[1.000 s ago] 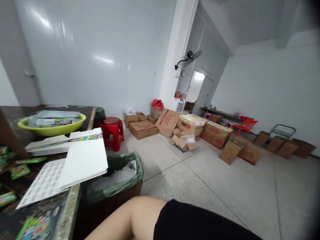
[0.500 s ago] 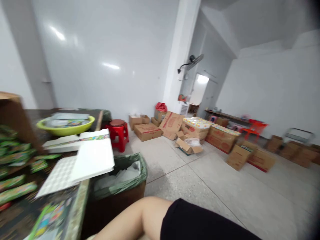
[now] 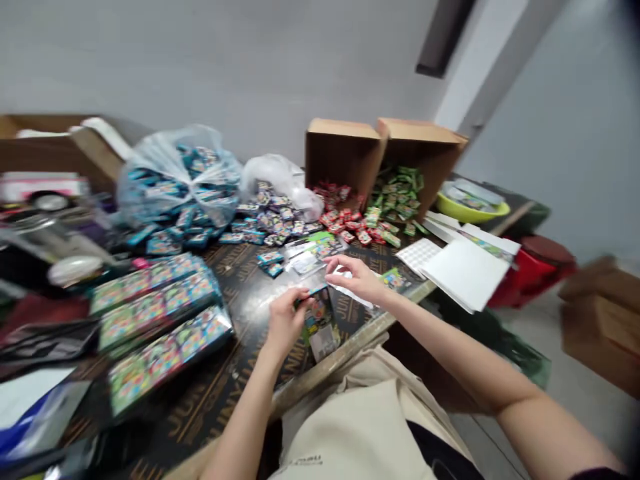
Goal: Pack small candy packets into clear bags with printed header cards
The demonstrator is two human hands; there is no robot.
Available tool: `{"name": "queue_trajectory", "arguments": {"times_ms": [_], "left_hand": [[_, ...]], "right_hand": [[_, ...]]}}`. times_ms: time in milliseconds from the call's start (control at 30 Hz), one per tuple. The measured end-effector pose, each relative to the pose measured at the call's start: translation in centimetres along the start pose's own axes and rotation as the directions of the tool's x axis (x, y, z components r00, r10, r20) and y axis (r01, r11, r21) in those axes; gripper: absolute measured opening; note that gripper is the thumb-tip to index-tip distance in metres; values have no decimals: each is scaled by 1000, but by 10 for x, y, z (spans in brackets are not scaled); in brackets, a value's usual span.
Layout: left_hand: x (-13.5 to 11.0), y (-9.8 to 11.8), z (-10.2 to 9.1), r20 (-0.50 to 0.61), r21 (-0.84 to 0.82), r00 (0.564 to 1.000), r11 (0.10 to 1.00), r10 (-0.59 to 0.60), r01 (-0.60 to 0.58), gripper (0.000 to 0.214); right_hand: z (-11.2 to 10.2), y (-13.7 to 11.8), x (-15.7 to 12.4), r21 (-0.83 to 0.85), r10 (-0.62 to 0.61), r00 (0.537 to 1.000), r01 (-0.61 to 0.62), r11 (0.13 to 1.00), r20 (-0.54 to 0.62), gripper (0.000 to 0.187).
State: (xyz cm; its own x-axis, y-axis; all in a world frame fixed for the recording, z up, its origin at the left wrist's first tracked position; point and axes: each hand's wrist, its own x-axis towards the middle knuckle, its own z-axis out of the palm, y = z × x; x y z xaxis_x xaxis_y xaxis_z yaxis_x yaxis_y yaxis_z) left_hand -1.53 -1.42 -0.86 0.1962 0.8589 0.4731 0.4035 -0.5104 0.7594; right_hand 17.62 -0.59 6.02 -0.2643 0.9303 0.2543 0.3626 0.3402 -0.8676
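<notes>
My left hand [image 3: 283, 323] grips the top of a colourful flat packet [image 3: 319, 325] that rests on the dark table [image 3: 235, 303] near its front edge. My right hand [image 3: 356, 277] is just to the right, fingers pinched on a white sheet or wrapper [image 3: 350, 291] by the packet's upper edge. Loose blue, red and green small packets [image 3: 280, 223] lie scattered beyond the hands. The image is blurred by motion.
Rows of filled packs [image 3: 160, 320] lie at the left. A clear bag of blue packets [image 3: 175, 180] and two tipped cardboard boxes [image 3: 380, 157] stand behind. White sheets [image 3: 465, 270], a yellow-green basin [image 3: 473, 207], a red stool [image 3: 537, 263] sit right.
The view has swung from the room's floor and boxes to the table. Both hands have come into view at the packet; earlier only my knee showed.
</notes>
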Motion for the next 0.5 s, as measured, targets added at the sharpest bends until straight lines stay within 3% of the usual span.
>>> {"name": "queue_trajectory", "arguments": {"times_ms": [100,233,367,500], "left_hand": [[-7,13,-4,10,-28,1000,999,-22,22,5],[-16,20,-8,-6,-50,997,996,-79,79,10],[-23,17,-10,-26,-65,988,986,-153,151,8],[-27,19,-7,-30,-83,987,984,-158,155,6]], "right_hand": [[15,-6,11,62,68,971,-84,995,230,26],[27,-5,23,102,184,871,-256,961,455,35],[26,-6,33,56,202,806,-279,959,556,36],[23,-4,34,-9,170,767,-209,978,619,32]]}}
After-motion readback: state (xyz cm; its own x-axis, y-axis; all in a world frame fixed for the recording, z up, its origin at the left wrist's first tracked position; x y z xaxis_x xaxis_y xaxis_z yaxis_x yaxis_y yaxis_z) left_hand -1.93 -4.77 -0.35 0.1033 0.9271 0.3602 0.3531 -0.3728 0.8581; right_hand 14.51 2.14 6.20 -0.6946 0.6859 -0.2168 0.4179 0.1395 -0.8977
